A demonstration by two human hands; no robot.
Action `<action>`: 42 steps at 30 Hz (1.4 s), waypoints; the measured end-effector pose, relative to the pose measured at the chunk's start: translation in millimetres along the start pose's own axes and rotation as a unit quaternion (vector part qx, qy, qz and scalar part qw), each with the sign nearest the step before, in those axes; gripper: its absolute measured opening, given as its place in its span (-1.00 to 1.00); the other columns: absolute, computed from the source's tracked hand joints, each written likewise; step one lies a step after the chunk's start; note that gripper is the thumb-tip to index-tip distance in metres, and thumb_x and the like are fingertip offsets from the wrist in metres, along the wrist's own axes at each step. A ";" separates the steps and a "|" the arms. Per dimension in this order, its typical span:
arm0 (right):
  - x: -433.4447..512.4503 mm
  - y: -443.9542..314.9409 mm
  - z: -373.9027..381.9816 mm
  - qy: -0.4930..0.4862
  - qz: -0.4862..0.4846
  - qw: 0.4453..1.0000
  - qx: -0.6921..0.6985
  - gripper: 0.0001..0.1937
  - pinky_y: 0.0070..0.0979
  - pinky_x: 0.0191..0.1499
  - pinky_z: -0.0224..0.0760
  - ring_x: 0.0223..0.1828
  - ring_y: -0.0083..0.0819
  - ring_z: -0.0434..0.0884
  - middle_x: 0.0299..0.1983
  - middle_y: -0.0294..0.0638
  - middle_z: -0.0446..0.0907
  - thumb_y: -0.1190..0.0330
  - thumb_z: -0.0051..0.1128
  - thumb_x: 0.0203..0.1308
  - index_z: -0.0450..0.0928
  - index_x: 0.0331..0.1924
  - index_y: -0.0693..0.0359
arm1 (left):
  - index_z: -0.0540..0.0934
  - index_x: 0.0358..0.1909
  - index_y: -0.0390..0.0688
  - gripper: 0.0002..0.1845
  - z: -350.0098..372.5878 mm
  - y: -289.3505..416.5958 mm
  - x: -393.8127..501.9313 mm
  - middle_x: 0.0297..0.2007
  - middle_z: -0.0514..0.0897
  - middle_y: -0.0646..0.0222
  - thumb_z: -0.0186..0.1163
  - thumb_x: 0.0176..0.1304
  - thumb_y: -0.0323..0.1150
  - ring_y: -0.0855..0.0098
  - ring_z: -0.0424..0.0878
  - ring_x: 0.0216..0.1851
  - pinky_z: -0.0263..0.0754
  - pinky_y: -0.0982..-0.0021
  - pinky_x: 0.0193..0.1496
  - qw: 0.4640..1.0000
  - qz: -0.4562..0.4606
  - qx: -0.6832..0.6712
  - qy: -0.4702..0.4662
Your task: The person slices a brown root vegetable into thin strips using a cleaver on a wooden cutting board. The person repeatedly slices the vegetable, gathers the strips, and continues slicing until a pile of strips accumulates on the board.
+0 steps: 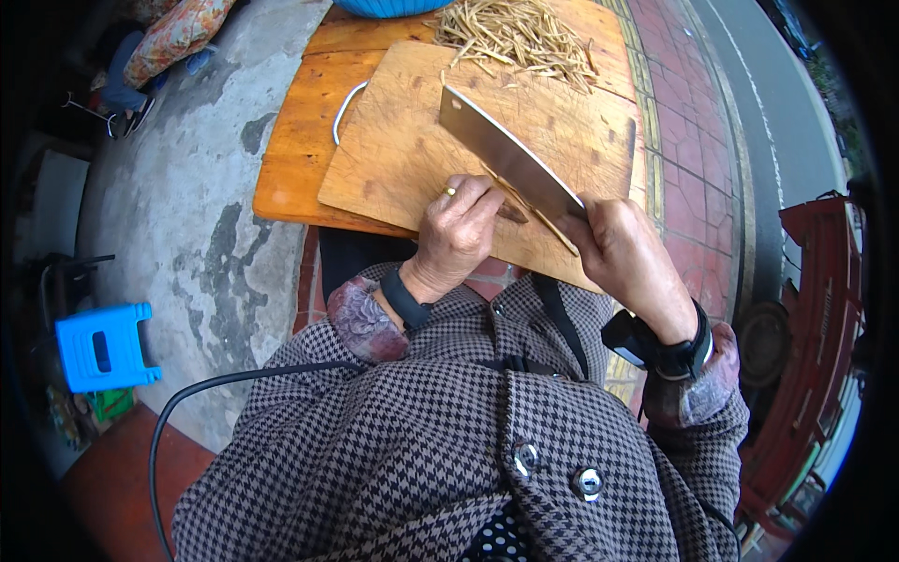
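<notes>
My right hand (618, 242) grips the handle of a broad cleaver (507, 151), its blade slanting up and to the left above a wooden cutting board (400, 133). Near the board's front edge my left hand (460, 228) has curled fingers at a thin tan root or stalk piece (555, 230), which lies along and partly under the blade. A darker brown piece (514, 209) is by those fingertips; whether they pinch it is hidden. Beyond the blade, a heap of thin cut tan strips (520, 38) covers the board's far edge.
The board rests on an orange wooden table (295, 161); a metal handle (342, 112) sticks out at its left. A blue basin or basket (390, 5) stands at the far edge. Blue plastic stool (105, 348) at left; another person's leg (125, 77) upper left. A black cable (211, 383) crosses my coat.
</notes>
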State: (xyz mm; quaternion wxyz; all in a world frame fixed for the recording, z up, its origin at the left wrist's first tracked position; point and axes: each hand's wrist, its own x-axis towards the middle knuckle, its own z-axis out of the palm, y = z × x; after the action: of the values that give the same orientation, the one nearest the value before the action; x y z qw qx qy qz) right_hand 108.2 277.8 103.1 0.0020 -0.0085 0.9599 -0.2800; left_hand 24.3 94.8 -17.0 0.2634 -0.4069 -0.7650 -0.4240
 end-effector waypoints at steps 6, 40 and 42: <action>-7.2 2.1 -3.7 -0.047 0.000 0.999 0.014 -0.80 -0.20 -0.53 0.27 -0.61 0.13 0.43 -0.61 0.17 0.42 0.40 0.20 0.37 0.55 -0.33 0.40 | 0.64 -0.33 -0.36 -0.77 1.4 -2.3 -1.8 -0.27 0.66 0.14 0.27 -0.11 -0.74 0.12 0.67 -0.23 0.62 0.26 -0.22 1.000 0.006 0.011 -0.001; 23.0 11.2 3.3 0.001 0.011 0.997 0.077 -0.74 -0.14 -0.41 0.46 -0.47 0.14 0.64 -0.54 0.24 0.54 0.35 0.21 0.30 0.62 -0.37 0.44 | 0.65 -0.33 -0.32 -0.76 -2.5 1.0 1.3 -0.29 0.64 0.19 0.27 -0.10 -0.74 0.13 0.64 -0.25 0.57 0.26 -0.23 1.000 -0.004 0.004 -0.019; 17.7 10.1 2.1 -0.034 0.022 0.997 0.064 -0.71 -0.10 -0.40 0.45 -0.42 0.18 0.64 -0.53 0.25 0.53 0.31 0.25 0.30 0.60 -0.40 0.43 | 0.65 -0.33 -0.33 -0.76 -1.3 -0.1 0.3 -0.28 0.64 0.19 0.27 -0.10 -0.74 0.13 0.64 -0.25 0.57 0.26 -0.24 1.000 -0.004 0.007 -0.016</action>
State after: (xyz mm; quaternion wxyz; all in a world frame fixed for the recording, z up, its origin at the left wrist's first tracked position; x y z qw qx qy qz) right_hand 90.4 284.9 95.9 0.0412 0.0029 0.9394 -0.3403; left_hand 24.1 93.8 -16.2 0.2524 -0.4091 -0.7736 -0.4129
